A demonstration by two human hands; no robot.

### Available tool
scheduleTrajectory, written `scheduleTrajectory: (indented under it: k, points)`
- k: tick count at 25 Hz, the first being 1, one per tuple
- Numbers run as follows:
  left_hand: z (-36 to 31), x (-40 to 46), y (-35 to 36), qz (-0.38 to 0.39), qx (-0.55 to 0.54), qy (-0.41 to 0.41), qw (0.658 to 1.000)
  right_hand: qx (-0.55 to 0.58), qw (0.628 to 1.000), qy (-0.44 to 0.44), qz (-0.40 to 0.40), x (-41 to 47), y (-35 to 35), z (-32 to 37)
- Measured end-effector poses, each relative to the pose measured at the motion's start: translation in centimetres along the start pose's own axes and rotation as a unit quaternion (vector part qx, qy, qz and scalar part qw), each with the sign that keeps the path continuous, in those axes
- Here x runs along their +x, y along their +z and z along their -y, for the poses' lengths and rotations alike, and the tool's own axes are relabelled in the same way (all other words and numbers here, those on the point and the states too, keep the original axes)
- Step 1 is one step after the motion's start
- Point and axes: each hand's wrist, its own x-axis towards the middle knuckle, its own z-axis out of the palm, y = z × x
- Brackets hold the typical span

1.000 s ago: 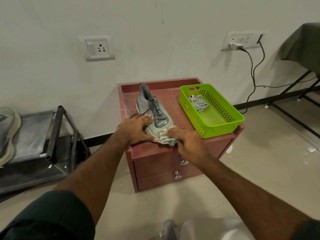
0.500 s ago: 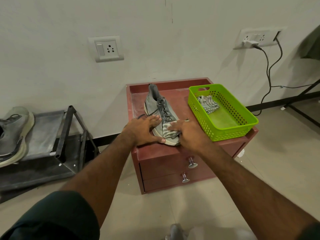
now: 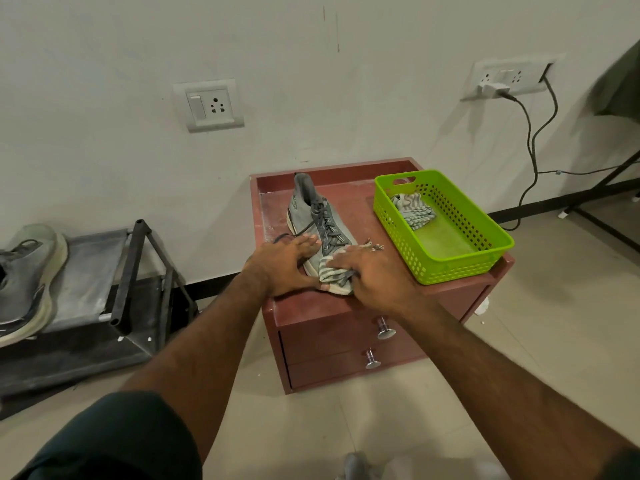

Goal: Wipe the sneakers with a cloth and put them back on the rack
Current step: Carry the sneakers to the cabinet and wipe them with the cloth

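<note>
Grey and laced, one sneaker [image 3: 317, 225] lies on top of a reddish-brown cabinet [image 3: 346, 202] at the centre of the frame, its heel toward the wall and its toe toward the camera. The left hand [image 3: 280, 263] rests on the sneaker's left side near the toe, fingers fairly straight and laid over the sole edge. The right hand [image 3: 374, 275] presses a striped cloth [image 3: 334, 277] onto the toe, fingers stretched flat over the fabric, which bunches beneath the palm; whether the thumb pinches it cannot be told. Just right of the sneaker, on the same cabinet top, sits a bright green basket [image 3: 485, 251] with a second striped cloth [image 3: 414, 211] crumpled in its far corner. Two drawers with metal knobs [image 3: 385, 329] face the camera below the hands. At the left edge of the frame a second grey sneaker [image 3: 26, 282] rests on a dark metal rack [image 3: 131, 271], well apart from the cabinet. A socket [image 3: 209, 105] is set in the wall at upper left, and black cables [image 3: 530, 140] hang from a plug at upper right.
</note>
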Motion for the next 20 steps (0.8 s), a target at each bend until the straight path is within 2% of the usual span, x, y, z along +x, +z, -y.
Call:
scheduleTrajectory:
  k: [1, 3, 5, 7, 9, 11, 14, 16, 18, 20]
  points:
    - [-0.1, 0.0, 0.1, 0.002, -0.001, -0.002, 1.0, 0.027, 0.999, 0.005, 0.018, 0.0, -0.1, -0.2]
    - [-0.1, -0.1, 0.0, 0.007, -0.002, -0.002, 1.0, 0.161, 0.985, 0.059, 0.017, -0.4, -0.7, -0.4]
    - [-0.1, -0.1, -0.2, 0.006, -0.001, -0.002, 1.0, 0.22, 0.968, 0.113, -0.051, -0.8, -1.6, -1.2]
    - [0.2, -0.1, -0.2, 0.002, -0.007, -0.003, 1.0, 0.137, 0.969, 0.131, -0.158, -0.8, -2.3, -1.5]
    - [0.0, -0.2, 0.0, 0.002, -0.006, -0.002, 1.0, 0.069, 0.969, 0.105, -0.212, -0.8, -1.9, -1.7]
    - [-0.2, -0.2, -0.1, 0.003, -0.006, -0.003, 1.0, 0.057, 0.981, 0.092, -0.161, -0.6, -1.0, -1.9]
    - [-0.2, -0.2, -0.3, 0.001, -0.002, -0.006, 1.0, -0.019, 0.993, 0.07, -0.092, -0.7, -0.4, -1.9]
    - [-0.1, -0.1, -0.2, 0.004, -0.003, -0.008, 1.0, -0.058, 0.996, 0.012, -0.069, -1.1, -0.9, -1.3]
    - [0.1, -0.2, 0.1, 0.005, -0.002, -0.009, 1.0, -0.036, 0.998, -0.034, -0.044, -1.5, -1.3, -0.2]
    - [0.1, -0.1, 0.2, 0.003, -0.006, -0.008, 1.0, 0.06, 0.995, 0.01, -0.08, -0.9, -1.6, 0.6]
